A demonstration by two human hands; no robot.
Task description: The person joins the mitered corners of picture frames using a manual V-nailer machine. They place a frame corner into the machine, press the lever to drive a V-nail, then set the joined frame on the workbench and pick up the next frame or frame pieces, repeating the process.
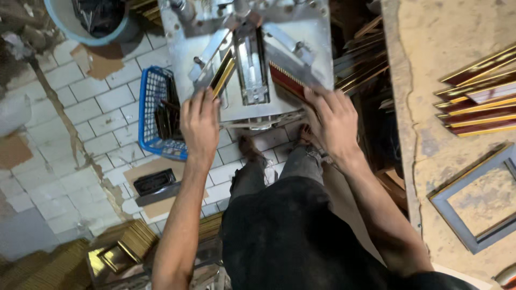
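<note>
Reaching forward, both arms extended over machine; black-gold strip pinched by left hand, red strip pressed flat under right hand.

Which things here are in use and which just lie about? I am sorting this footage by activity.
In use:
left hand on the gold-edged moulding strip
right hand on the red moulding strip
metal joining machine

Lying about:
blue basket
grey frame
cut strips on the bench
bucket
</note>
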